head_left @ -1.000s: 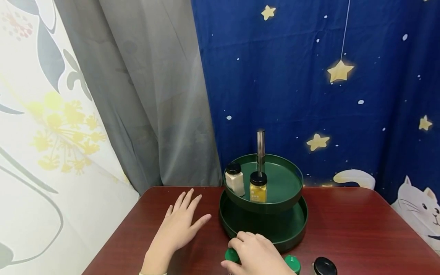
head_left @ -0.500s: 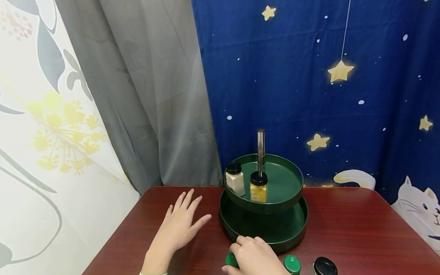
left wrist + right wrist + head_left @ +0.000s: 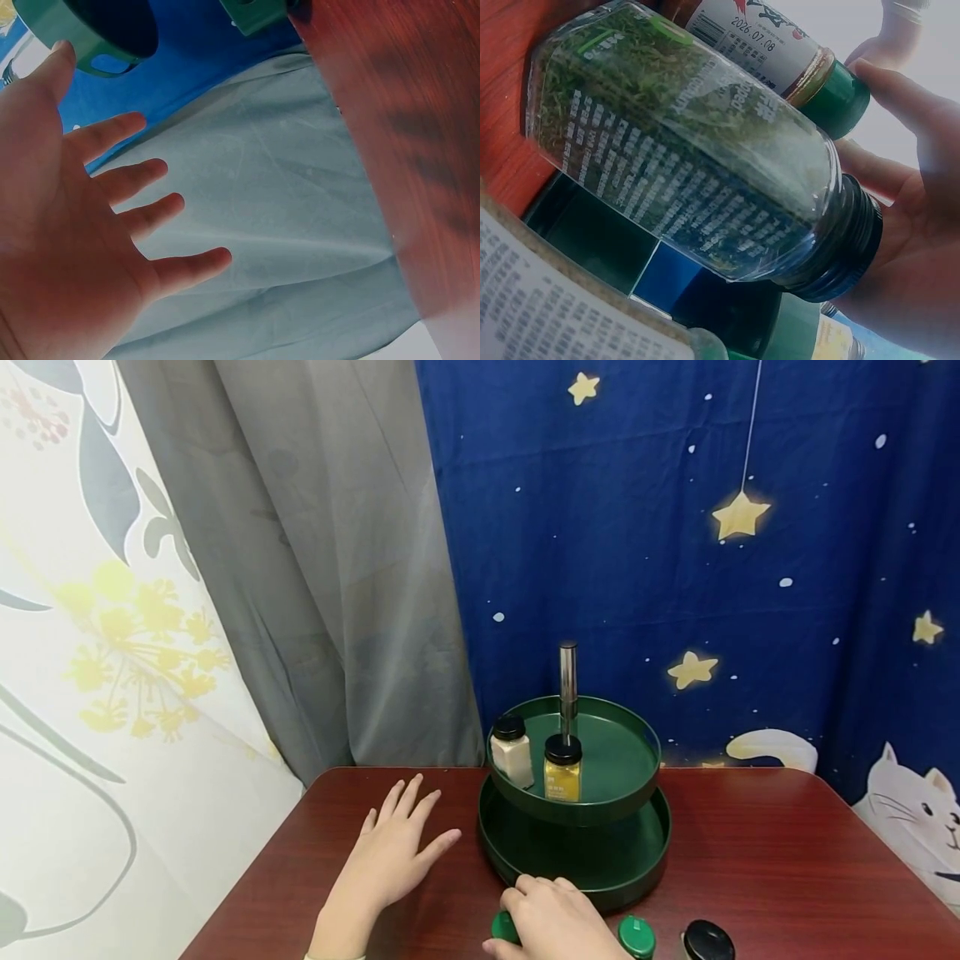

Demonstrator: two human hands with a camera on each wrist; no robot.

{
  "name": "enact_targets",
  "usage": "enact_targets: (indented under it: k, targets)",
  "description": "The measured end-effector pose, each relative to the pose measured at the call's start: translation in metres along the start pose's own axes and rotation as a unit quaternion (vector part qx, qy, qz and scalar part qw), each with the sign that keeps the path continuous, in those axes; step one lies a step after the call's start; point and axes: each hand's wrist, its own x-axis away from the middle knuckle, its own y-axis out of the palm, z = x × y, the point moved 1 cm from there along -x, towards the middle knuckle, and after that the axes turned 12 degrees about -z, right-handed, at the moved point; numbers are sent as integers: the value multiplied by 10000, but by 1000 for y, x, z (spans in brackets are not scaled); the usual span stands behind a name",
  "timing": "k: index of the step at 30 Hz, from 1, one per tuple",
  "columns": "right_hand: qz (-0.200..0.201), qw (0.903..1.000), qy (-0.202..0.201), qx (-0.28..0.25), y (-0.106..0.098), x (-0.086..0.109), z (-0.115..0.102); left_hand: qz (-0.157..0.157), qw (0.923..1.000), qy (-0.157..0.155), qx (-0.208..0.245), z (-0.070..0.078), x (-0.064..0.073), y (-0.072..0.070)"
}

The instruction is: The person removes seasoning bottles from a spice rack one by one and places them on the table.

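My right hand (image 3: 558, 920) grips a green-capped spice bottle (image 3: 505, 927) at its cap, in front of the green two-tier tray (image 3: 636, 806). In the right wrist view, fingers touch the green cap (image 3: 841, 101) of this bottle, whose white label bears a date. A clear jar of dried green herbs (image 3: 682, 142) with a black lid overlaps the hand there. My left hand (image 3: 392, 860) is held over the table left of the tray, fingers spread and holding nothing. On the upper tier stand a jar of pale powder (image 3: 513, 762) and a jar of yellow powder (image 3: 562, 779), both black-lidded.
Right of my right hand stand another green-capped bottle (image 3: 637, 937) and a black-lidded jar (image 3: 708, 941). A metal post (image 3: 568, 681) rises from the tray. Curtains hang behind the red-brown table (image 3: 750, 852). A labelled container (image 3: 562, 300) fills the right wrist view's lower left corner.
My right hand has shifted slightly toward the near edge, and the green cap in its fingers has moved slightly with it. The left hand and tray have stayed put.
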Motion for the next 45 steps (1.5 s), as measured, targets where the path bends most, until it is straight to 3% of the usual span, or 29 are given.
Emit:
enact_targets:
  k: [11,23,35,45]
  targets:
    - [-335,9989,140,-312,1,-2,1,-10,10000,4,-25,0,0,1]
    - [-214,9997,57,-144,2,-1,1,-48,10000,-22,-1,2,0,0]
    - [-380,9983,247,-361,1,-2,-1,-92,9999,-52,-12,0,0,2]
    - [-287,9991,268,-189,-3,4,-3,-126,9999,-58,31,1,0,2]
